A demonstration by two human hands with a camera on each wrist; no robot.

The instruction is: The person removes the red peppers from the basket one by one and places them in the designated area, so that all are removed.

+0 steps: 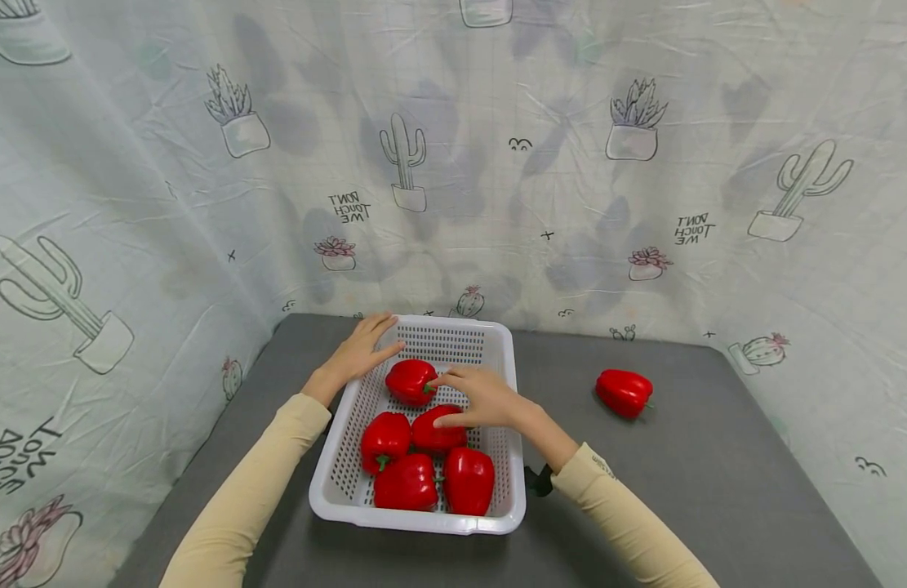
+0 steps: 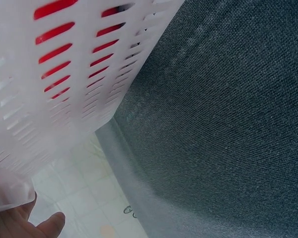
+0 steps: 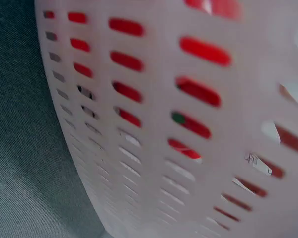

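Note:
A white perforated plastic basket (image 1: pixel 416 520) holds several red bell peppers, one of them a pepper (image 1: pixel 411 382) toward the back. My left hand (image 1: pixel 357 349) holds the basket's back left corner, thumb over the inside and fingers along the rim; in the left wrist view its fingertips (image 2: pixel 52 225) show beyond the rim. Over the basket reaches my right hand (image 1: pixel 482 398), fingers spread and extended above the middle pepper (image 1: pixel 434 437), with the index fingertip beside the back pepper's stem. The right wrist view shows the basket's slotted side (image 3: pixel 151 124), with red behind the slots.
Another red bell pepper (image 1: pixel 624 394) lies on the grey table (image 1: pixel 703 490) to the right of the basket. A pale curtain (image 1: pixel 482 220) printed with cactuses hangs behind the table and along both sides.

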